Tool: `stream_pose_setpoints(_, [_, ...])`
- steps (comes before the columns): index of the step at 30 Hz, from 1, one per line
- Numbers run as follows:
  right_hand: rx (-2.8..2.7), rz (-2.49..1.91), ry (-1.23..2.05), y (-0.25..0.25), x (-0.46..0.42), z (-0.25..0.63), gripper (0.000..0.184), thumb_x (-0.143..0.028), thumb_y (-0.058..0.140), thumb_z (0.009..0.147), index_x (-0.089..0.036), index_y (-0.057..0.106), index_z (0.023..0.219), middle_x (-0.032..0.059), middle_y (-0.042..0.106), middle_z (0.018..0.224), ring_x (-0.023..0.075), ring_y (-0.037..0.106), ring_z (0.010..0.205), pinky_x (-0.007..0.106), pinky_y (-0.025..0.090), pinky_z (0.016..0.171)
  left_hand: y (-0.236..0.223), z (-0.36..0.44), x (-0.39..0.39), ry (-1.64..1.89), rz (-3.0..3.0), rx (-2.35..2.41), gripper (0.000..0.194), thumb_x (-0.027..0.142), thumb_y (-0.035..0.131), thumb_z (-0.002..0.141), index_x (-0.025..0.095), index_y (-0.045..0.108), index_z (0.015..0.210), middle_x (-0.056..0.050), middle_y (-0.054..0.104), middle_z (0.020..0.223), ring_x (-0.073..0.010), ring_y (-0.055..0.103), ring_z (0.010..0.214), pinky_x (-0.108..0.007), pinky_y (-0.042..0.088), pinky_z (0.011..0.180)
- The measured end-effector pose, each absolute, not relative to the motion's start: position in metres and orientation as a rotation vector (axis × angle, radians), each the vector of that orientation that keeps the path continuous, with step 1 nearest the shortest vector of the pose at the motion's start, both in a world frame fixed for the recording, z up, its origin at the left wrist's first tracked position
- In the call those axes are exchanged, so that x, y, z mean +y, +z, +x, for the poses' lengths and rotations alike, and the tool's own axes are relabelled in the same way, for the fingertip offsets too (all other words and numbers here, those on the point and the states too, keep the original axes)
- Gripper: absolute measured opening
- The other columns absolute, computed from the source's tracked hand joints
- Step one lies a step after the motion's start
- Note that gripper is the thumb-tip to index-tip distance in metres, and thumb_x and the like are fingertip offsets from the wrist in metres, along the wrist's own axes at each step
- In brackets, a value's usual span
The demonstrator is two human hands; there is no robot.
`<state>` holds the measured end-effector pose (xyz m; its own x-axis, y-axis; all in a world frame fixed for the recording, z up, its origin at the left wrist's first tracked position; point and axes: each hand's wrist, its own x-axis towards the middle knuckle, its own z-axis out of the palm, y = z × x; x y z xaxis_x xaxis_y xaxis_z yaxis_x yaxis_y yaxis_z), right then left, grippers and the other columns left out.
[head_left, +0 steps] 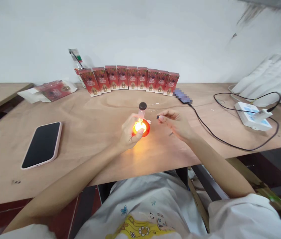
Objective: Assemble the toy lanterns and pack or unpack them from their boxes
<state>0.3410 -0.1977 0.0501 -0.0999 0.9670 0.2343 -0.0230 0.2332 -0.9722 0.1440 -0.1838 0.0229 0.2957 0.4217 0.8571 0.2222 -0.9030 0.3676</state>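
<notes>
My left hand (127,133) is wrapped around a small lit lamp (146,128) at the middle of the table. The lamp has a red-orange rim, a bright yellow glow and a clear neck under a round dark cap (142,106). To its right, my right hand (177,124) pinches a small black piece (158,117) between thumb and fingers; its exact kind is too small to make out. A little white tag-like part (149,121) shows at the lamp's right edge. Thin pins or wires (153,104) lie behind the lamp.
Several red printed boxes (132,78) stand in an arc at the back, beside a bottle (77,66). A flattened red package (56,90) and a phone (42,144) lie left. A black cable (205,131) runs from a pixelated device (182,96) toward a white power strip (252,116).
</notes>
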Motion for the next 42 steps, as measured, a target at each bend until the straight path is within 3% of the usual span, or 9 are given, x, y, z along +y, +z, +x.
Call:
stream_pose_setpoints(8, [-1.308,-0.841,1.387,0.068,-0.213,0.321,0.025,-0.039,0.078,0.064,-0.018,0.067,0.072,-0.0024,0.061,0.063,0.0079,0.055,0.061,0.024,0.046,0.064,0.022,0.143,-0.183,1.665,2.395,0.634,0.034,0.045,0.034,0.094,0.017,0.055,0.094,-0.006,0.058,0.086,-0.0144,0.056,0.076,-0.027,0.048,0.068])
stream_pose_setpoints(14, [-1.398,-0.826,1.305,0.066,-0.212,0.32,0.02,-0.034,0.075,0.07,-0.018,0.068,0.079,-0.0011,0.065,0.071,0.0084,0.058,0.068,0.024,0.047,0.069,0.02,0.143,-0.183,1.62,2.385,0.693,0.038,0.049,0.032,0.093,0.017,0.053,0.093,-0.007,0.059,0.087,-0.0152,0.056,0.077,-0.028,0.048,0.069])
stream_pose_setpoints(20, [-1.302,-0.786,1.21,0.064,-0.208,0.314,0.019,-0.034,0.073,0.071,-0.019,0.06,0.07,-0.002,0.067,0.068,0.0089,0.06,0.064,0.026,0.052,0.069,0.021,0.143,-0.182,1.625,2.378,0.697,0.038,0.049,0.032,0.093,0.017,0.052,0.091,-0.006,0.057,0.085,-0.0145,0.055,0.075,-0.027,0.047,0.067])
stream_pose_setpoints(26, [-1.317,-0.838,1.159,0.067,-0.207,0.315,0.023,-0.031,0.072,0.07,-0.022,0.068,0.091,-0.002,0.069,0.071,0.011,0.064,0.065,0.028,0.054,0.067,0.022,0.143,-0.182,1.638,2.363,0.697,0.037,0.049,0.034,0.093,0.018,0.053,0.091,-0.005,0.056,0.085,-0.0142,0.055,0.074,-0.027,0.047,0.066])
stream_pose_setpoints(38, [-1.321,-0.908,1.263,0.071,-0.212,0.313,0.018,-0.033,0.073,0.07,-0.02,0.068,0.081,0.0001,0.072,0.074,0.0126,0.068,0.072,0.03,0.055,0.078,0.023,0.143,-0.182,1.637,2.371,0.706,0.041,0.051,0.033,0.092,0.017,0.054,0.097,-0.006,0.059,0.087,-0.0152,0.058,0.078,-0.027,0.049,0.069])
stream_pose_setpoints(42, [-1.432,-0.92,1.09,0.069,-0.213,0.313,0.025,-0.034,0.07,0.073,-0.021,0.069,0.094,0.0004,0.073,0.079,0.0141,0.068,0.078,0.032,0.054,0.079,0.023,0.143,-0.181,1.636,2.367,0.674,0.039,0.05,0.034,0.093,0.017,0.054,0.099,-0.006,0.06,0.089,-0.0158,0.058,0.081,-0.028,0.049,0.071])
